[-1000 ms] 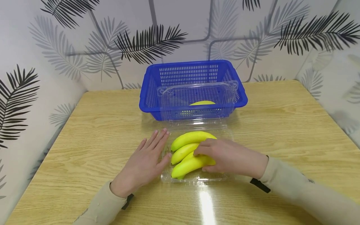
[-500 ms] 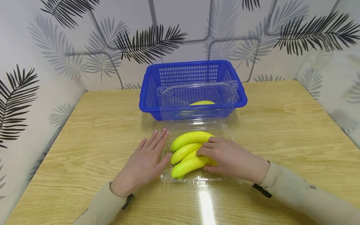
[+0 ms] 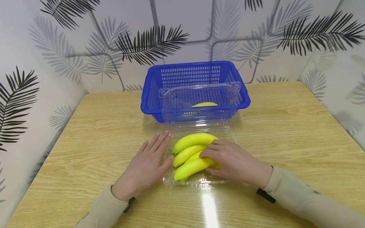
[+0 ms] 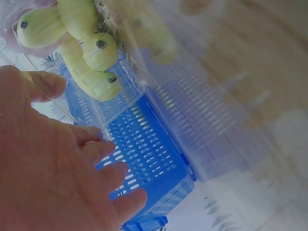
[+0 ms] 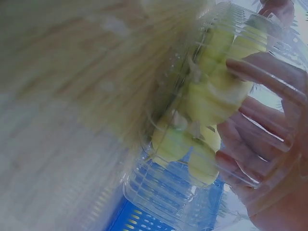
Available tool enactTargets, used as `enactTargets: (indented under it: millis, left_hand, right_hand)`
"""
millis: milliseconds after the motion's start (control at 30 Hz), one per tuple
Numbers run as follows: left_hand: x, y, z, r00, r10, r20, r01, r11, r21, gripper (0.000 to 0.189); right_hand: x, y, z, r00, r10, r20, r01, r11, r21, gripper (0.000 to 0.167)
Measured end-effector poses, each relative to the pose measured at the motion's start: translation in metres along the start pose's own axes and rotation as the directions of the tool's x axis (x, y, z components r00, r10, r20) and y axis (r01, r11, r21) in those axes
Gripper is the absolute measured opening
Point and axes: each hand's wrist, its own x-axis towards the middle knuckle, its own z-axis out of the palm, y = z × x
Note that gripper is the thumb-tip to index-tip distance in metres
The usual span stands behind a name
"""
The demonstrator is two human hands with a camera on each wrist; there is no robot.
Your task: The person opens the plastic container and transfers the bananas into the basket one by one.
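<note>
Several yellow bananas lie side by side in a clear plastic clamshell container point(image 3: 169, 181) whose lid point(image 3: 182, 98) stands open at the back. My right hand point(image 3: 235, 162) grips the right end of the front banana point(image 3: 189, 168), fingers over it and thumb at its near side. Through the clear wall, the right wrist view shows that hand's fingers point(image 5: 262, 130) against the bananas. Flat and straight-fingered, my left hand point(image 3: 145, 169) rests along the container's left side. Dark-tipped banana ends point(image 4: 41, 31) face the left wrist camera. The right hand covers the bananas' right ends.
A blue perforated basket point(image 3: 148, 95) stands behind the container, with the open lid in front of it. Another banana point(image 3: 205, 104) lies inside the basket. Both stand on a wood-grain table point(image 3: 285, 126) beside a leaf-patterned wall point(image 3: 182, 19).
My right hand has shifted slightly to the right, mostly in the first half second, and its grip on the front banana has settled. My left hand has stayed in place.
</note>
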Motion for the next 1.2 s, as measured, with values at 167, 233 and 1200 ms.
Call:
enactTargets:
  millis: [167,233,1200]
  left_hand:
    - [0.0002,0.0007,-0.0008,1.0,0.0,0.004,0.0,1.0,0.001,0.066]
    - [0.0,0.001,-0.001,1.0,-0.006,0.011,0.006,1.0,0.0,0.066]
    - [-0.0011,0.0007,-0.0007,1.0,0.001,-0.005,-0.001,1.0,0.003,0.066]
  right_hand:
    - [-0.0002,0.0006,0.0006,1.0,0.007,-0.029,-0.007,1.0,0.026,0.038]
    - [-0.0004,0.0011,0.0012,0.999,0.004,-0.043,-0.002,0.999,0.032,0.038]
    - [-0.0009,0.0093,-0.0069,0.984,0.064,-0.167,-0.046,0.993,0.106,0.042]
